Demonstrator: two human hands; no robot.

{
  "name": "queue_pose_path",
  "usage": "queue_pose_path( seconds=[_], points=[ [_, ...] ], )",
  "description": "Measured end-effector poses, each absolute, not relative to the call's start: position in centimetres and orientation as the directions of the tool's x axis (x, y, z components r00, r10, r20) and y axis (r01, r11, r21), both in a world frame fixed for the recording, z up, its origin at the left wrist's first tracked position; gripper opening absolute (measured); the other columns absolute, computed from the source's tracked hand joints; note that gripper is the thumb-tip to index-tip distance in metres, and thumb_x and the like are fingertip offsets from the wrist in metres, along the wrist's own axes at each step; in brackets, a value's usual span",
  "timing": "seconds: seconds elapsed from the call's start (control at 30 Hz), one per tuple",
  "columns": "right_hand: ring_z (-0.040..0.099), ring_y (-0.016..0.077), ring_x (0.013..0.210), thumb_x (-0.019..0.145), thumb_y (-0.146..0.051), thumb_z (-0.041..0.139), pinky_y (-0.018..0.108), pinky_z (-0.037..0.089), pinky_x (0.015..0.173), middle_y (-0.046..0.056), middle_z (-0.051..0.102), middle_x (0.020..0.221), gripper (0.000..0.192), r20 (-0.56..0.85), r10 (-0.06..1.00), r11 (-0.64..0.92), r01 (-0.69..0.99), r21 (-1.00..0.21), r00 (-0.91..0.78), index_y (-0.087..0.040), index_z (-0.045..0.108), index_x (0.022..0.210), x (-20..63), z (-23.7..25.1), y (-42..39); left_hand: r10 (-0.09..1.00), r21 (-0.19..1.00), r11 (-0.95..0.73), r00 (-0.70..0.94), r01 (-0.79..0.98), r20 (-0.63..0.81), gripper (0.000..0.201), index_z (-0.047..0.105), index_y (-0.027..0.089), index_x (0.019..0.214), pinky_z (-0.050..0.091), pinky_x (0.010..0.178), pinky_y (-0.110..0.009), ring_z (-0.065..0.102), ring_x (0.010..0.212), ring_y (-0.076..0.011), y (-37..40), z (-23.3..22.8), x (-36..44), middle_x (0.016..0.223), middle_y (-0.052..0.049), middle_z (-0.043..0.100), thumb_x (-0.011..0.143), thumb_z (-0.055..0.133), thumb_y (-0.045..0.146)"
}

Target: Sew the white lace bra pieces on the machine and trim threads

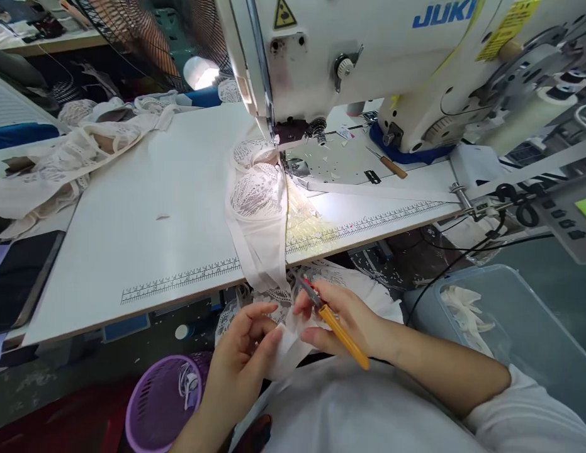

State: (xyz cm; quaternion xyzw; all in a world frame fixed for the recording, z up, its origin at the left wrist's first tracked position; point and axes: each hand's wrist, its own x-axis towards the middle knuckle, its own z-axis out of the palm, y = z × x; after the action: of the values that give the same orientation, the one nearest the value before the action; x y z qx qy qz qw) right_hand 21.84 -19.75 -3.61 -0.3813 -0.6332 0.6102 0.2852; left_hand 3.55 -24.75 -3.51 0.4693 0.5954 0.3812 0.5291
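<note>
My left hand pinches the edge of a piece of white fabric between thumb and fingers, just below the table edge. In my right hand is a pair of thread snips, with an orange handle and a grey metal tip pointing up and away from me. My right fingers are also close to the white fabric; whether they grip it is unclear. A white lace bra lies at the sewing machine's needle, its band hanging over the table edge towards my hands. More white lace is bunched below the table.
The sewing machine stands over the table. Several bras are piled at the left, near a dark phone-like slab. A wooden-handled pointed tool lies right of the needle. A purple basket and a clear bin stand below.
</note>
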Motion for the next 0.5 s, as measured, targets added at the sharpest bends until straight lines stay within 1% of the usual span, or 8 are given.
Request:
queue_pose_path(
  seconds=[0.07,0.17,0.23,0.3,0.33,0.4,0.47,0.5],
  points=[
    [0.050,0.0110,0.062,0.065,-0.019,0.060,0.022,0.043,0.055,-0.001,0.055,0.072,0.017,-0.121,0.829,-0.048,0.146,-0.988,-0.546,-0.018,0.047,0.077,21.2,-3.2,-19.6,0.966,0.955,0.245,0.038,0.167,-0.254,0.025,0.048,0.022,0.102,0.040,0.046,-0.019,0.052,0.052,-0.0109,-24.8,-3.6,4.0,0.063,0.003,0.060,0.080,0.055,0.031],
    [0.045,0.0083,0.054,0.064,-0.016,0.058,0.019,0.038,0.049,-0.005,0.050,0.063,0.014,-0.172,0.821,-0.039,0.247,-0.968,-0.544,-0.018,0.046,0.072,20.6,-3.1,-19.5,0.973,0.953,0.205,0.057,0.224,-0.223,0.022,0.047,0.021,0.099,0.043,0.050,-0.021,0.058,0.057,-0.0133,-24.8,-3.6,4.6,0.065,0.001,0.062,0.081,0.054,0.031],
    [0.044,0.0077,0.052,0.064,-0.017,0.058,0.018,0.036,0.047,-0.006,0.048,0.062,0.016,-0.150,0.818,-0.002,0.258,-0.966,-0.555,-0.019,0.045,0.072,20.6,-3.4,-19.4,0.976,0.944,0.163,0.091,0.286,-0.196,0.018,0.047,0.022,0.097,0.045,0.050,-0.021,0.061,0.060,-0.0147,-24.6,-3.6,4.7,0.067,0.001,0.063,0.082,0.052,0.030],
    [0.042,0.0072,0.052,0.062,-0.015,0.056,0.018,0.036,0.047,-0.006,0.047,0.064,0.018,-0.084,0.819,0.050,0.217,-0.975,-0.567,-0.019,0.043,0.072,21.0,-3.6,-19.2,0.975,0.903,0.079,0.156,0.423,-0.158,0.014,0.049,0.023,0.095,0.047,0.052,-0.021,0.063,0.064,-0.0152,-24.1,-3.4,4.4,0.072,0.000,0.065,0.082,0.049,0.028],
    [0.041,0.0071,0.052,0.062,-0.013,0.055,0.018,0.035,0.046,-0.005,0.046,0.064,0.019,-0.043,0.826,0.086,0.200,-0.976,-0.562,-0.020,0.042,0.073,21.5,-3.6,-19.1,0.969,0.859,0.007,0.208,0.512,-0.132,0.013,0.052,0.023,0.094,0.047,0.054,-0.022,0.063,0.066,-0.0155,-23.9,-3.4,4.0,0.075,-0.001,0.067,0.082,0.049,0.027],
    [0.039,0.0075,0.052,0.061,-0.011,0.053,0.018,0.035,0.046,-0.005,0.044,0.065,0.019,0.040,0.847,0.179,0.214,-0.960,-0.530,-0.020,0.040,0.073,22.7,-3.6,-18.9,0.944,0.721,-0.155,0.317,0.676,-0.094,0.014,0.057,0.023,0.092,0.048,0.061,-0.025,0.064,0.071,-0.0170,-23.2,-3.4,2.9,0.080,-0.002,0.069,0.082,0.048,0.027],
    [0.041,0.0090,0.055,0.062,-0.012,0.052,0.020,0.036,0.048,-0.004,0.044,0.066,0.018,0.095,0.874,0.254,0.281,-0.926,-0.477,-0.020,0.040,0.073,24.2,-3.6,-18.6,0.918,0.564,-0.280,0.389,0.777,-0.081,0.018,0.062,0.023,0.088,0.048,0.066,-0.029,0.064,0.073,-0.0193,-22.5,-3.5,1.5,0.079,-0.002,0.070,0.083,0.045,0.027],
    [0.042,0.0099,0.056,0.063,-0.012,0.051,0.021,0.037,0.050,-0.003,0.045,0.066,0.018,0.105,0.889,0.267,0.317,-0.910,-0.446,-0.020,0.040,0.074,25.0,-3.7,-18.5,0.910,0.497,-0.314,0.406,0.809,-0.086,0.020,0.063,0.022,0.086,0.047,0.068,-0.030,0.064,0.073,-0.0202,-22.2,-3.5,0.8,0.077,-0.002,0.070,0.084,0.043,0.027]
  ],
)
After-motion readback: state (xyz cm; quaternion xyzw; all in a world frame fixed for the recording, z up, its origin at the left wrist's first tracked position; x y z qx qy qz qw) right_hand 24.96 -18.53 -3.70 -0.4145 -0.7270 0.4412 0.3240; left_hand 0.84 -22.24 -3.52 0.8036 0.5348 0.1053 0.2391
